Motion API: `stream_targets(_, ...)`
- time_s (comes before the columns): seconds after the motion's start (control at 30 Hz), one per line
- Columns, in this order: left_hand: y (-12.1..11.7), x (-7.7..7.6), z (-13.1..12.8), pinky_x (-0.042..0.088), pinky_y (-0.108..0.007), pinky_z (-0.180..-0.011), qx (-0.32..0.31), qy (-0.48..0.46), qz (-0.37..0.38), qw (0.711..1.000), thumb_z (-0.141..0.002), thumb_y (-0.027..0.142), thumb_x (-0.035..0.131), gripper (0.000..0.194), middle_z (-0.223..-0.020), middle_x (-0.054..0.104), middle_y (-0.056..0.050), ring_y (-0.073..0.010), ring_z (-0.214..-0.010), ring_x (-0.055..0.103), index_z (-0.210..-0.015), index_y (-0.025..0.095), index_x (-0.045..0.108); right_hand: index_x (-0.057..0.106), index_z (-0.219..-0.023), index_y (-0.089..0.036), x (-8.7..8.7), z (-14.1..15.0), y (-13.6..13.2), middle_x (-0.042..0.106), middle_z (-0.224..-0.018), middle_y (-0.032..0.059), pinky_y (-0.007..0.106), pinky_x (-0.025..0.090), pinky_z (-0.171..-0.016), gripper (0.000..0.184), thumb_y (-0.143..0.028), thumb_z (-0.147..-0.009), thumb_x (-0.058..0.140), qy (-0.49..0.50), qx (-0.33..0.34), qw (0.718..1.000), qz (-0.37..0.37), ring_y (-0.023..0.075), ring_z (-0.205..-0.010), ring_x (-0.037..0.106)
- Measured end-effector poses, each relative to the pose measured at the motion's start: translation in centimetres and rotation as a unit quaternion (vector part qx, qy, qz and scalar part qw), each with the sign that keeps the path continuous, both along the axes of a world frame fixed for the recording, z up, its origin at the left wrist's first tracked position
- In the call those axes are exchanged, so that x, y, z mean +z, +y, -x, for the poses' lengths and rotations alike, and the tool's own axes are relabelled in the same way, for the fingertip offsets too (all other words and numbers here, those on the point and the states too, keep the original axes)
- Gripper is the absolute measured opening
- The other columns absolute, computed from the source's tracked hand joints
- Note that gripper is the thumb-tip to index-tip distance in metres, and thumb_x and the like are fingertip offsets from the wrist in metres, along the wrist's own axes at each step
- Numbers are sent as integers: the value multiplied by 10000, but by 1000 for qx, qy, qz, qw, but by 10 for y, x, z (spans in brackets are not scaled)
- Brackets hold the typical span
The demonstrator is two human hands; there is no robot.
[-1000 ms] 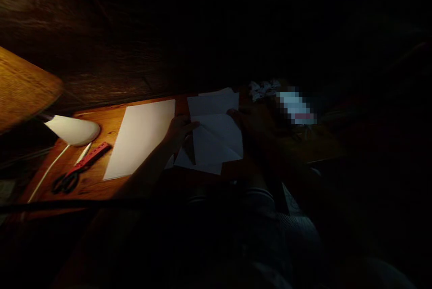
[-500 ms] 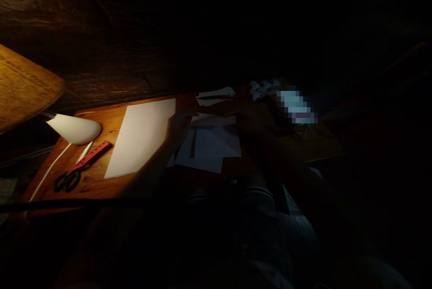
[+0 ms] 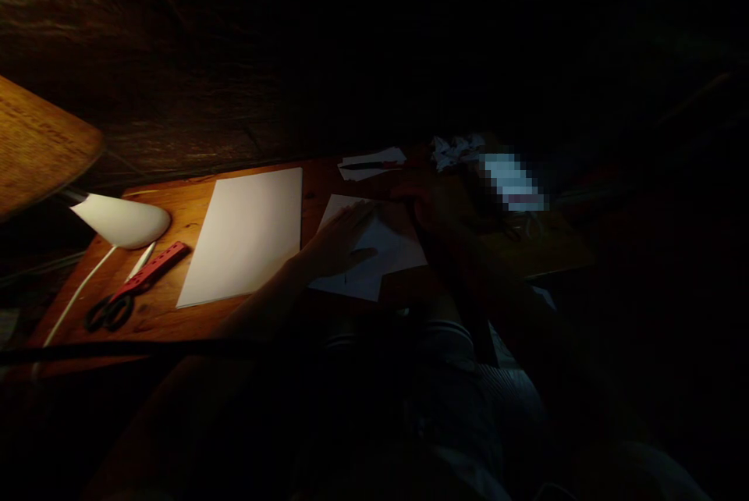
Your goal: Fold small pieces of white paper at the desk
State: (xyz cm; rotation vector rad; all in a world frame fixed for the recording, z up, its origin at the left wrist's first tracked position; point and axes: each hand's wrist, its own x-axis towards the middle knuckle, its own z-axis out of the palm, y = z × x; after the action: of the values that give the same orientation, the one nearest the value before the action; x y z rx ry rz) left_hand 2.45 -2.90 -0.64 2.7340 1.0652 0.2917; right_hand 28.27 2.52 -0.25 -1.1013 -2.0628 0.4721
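Observation:
My left hand (image 3: 342,243) lies flat with its fingers stretched out over white sheets of paper (image 3: 374,275) on the table, pressing on them. The top sheet is turned at an angle over another. At the far right edge of these sheets is my right hand (image 3: 422,203), dim, its fingers curled. What it holds, if anything, is lost in the dark. Left of my left hand rests a neat stack of white paper (image 3: 246,232).
On the wooden table (image 3: 157,325) at left stand a white lamp base (image 3: 126,222), black-handled scissors (image 3: 109,312) and a red perforated strip (image 3: 157,265). Behind are a knife-like tool (image 3: 368,165) on paper scraps and crumpled paper (image 3: 456,151). A blurred-out bright object (image 3: 513,182) sits at right.
My left hand has moved from the far left edge of the sheets to lie flat across them. The top sheet has turned slightly. My right hand stays near the far right edge, fingers now curled.

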Motion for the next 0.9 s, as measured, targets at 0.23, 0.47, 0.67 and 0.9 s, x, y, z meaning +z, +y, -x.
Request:
stream_targets(0.23,-1,-4,-1,216,-582,-1325,-9,28,-17,999,-1031,404,439,774,-1758,210,-250,-366,-1657,159,-1679,89,156,507,-1544,-55,14,18,-62,525,-1594,242,544,382,-1233,742,-546,-992,575,-207,96,973,-34,359,-1465,510)
stream_targets(0.47,-26,0,-18,270,-596,-1295,88,16,-28,996,-1008,359,471,730,-1719,302,-272,-413,-1623,252,-1638,78,233,395,-1609,-13,-4,15,-75,373,-1685,269,572,245,-1307,867,-659,-1031,416,-254,76,963,-47,365,-1590,343)
stream_targets(0.67,-37,2,-32,323,-598,-1258,119,6,-50,992,-924,276,521,733,-1655,376,-294,-433,-1572,332,-1579,37,296,450,-1578,-24,9,18,-78,421,-1652,280,562,272,-1284,876,-686,-1004,468,-266,69,960,-50,377,-1551,385)
stream_targets(0.9,-28,3,-55,426,-553,-1093,199,24,-56,978,-839,217,551,502,-1305,618,-232,-409,-1239,561,-1320,74,567,622,-1418,-48,31,34,-67,608,-1426,246,539,392,-1128,867,-765,-995,378,-283,13,959,-14,394,-1291,548)
